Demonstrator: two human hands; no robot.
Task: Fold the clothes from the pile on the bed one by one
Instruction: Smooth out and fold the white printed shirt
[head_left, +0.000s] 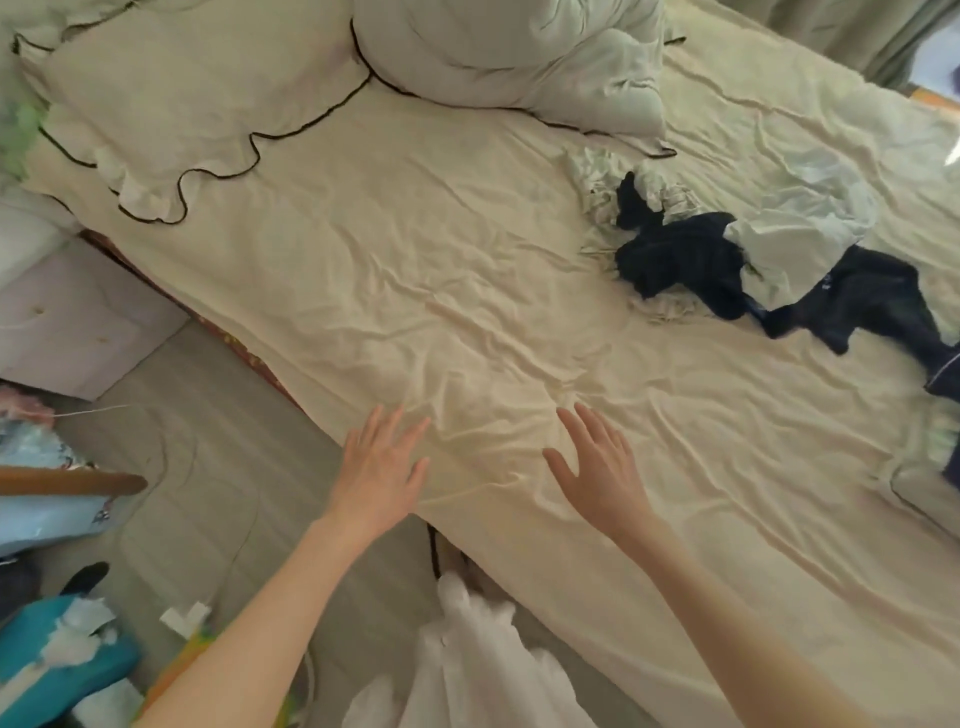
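Bed (467, 270): cream sheet, heavily creased, running from the near edge to the far side.

Left hand (382, 465): fingers straight and spread, palm down at the near edge of the sheet, holding nothing.

Right hand (597, 467): fingers straight and spread, palm down over the sheet, just beside the left, holding nothing. Contact with the sheet cannot be judged for either hand.

Pile of clothes (727, 244): on the sheet to the right, well apart from both hands; dark navy garments tangled with pale, crumpled ones, unfolded.

Pillow (171, 109): cream, dark-piped wavy edge, far left of the bed.

Duvet (519, 52): white, bunched at the far end.

Floor (208, 467): grey, left of the bed.
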